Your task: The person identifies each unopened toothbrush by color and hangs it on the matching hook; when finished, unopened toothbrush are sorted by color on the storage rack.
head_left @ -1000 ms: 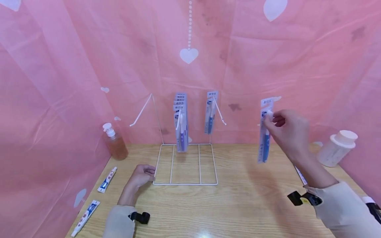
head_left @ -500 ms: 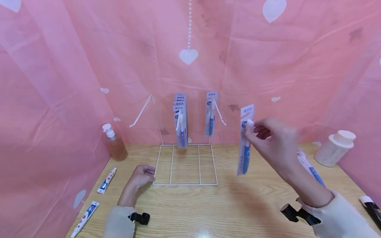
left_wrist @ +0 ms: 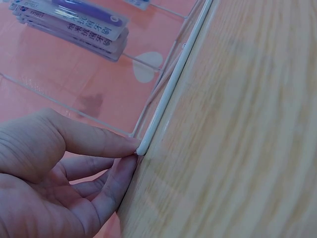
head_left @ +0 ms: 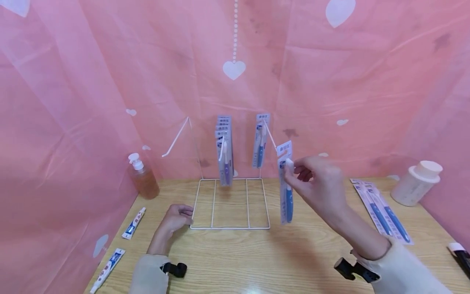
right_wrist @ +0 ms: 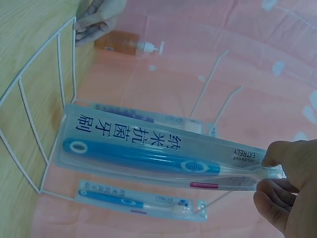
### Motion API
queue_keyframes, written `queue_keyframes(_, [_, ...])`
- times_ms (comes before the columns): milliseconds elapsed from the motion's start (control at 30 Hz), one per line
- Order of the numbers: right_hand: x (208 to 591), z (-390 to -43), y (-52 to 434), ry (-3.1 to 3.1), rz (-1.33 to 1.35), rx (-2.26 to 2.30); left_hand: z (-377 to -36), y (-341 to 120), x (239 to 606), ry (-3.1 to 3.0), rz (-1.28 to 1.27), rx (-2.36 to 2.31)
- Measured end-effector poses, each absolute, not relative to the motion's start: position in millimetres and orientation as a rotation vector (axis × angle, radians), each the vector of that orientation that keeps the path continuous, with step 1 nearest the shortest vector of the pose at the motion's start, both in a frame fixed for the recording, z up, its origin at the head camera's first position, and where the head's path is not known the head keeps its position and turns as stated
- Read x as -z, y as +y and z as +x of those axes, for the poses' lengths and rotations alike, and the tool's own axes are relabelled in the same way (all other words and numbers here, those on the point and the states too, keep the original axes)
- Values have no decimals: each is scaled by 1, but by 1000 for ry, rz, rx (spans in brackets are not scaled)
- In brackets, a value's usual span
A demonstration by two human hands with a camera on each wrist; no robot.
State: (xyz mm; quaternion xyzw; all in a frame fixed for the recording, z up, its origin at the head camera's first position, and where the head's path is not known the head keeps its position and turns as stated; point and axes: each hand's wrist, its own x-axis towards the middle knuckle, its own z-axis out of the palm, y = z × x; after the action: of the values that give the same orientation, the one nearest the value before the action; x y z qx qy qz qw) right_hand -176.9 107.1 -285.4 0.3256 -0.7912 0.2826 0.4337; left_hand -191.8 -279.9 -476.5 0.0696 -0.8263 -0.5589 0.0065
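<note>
My right hand (head_left: 319, 183) pinches a packaged blue toothbrush (head_left: 285, 183) near its top, upright at the tip of the rack's right hook (head_left: 269, 134). In the right wrist view that toothbrush pack (right_wrist: 148, 148) spans the middle, thumb and fingers at its head end. Another blue toothbrush pack (head_left: 260, 143) hangs further back on the same hook. Several purple toothbrush packs (head_left: 225, 159) hang on the middle hook. My left hand (head_left: 176, 217) pinches the front left corner of the white wire rack (head_left: 229, 228); in the left wrist view thumb and finger meet at the wire corner (left_wrist: 143, 148).
The rack's left hook (head_left: 176, 136) is bare. Two blue toothbrush packs (head_left: 382, 212) lie at the right, near a white bottle (head_left: 416, 183). Two toothpaste tubes (head_left: 133, 223) and a pump bottle (head_left: 144, 179) are at the left. A black, white-capped object (head_left: 459, 255) lies at the right edge.
My right hand has carried the blue toothbrush pack leftward and down to the right hook's tip. Two packs on the table have come into view behind the arm. My left hand stays at the rack corner.
</note>
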Motion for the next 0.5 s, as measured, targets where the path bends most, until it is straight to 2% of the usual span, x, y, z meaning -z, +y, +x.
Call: queue_keyframes(500, [299, -198, 90, -2086, 747, -776, -191, -279, 475, -2587, 203, 1741])
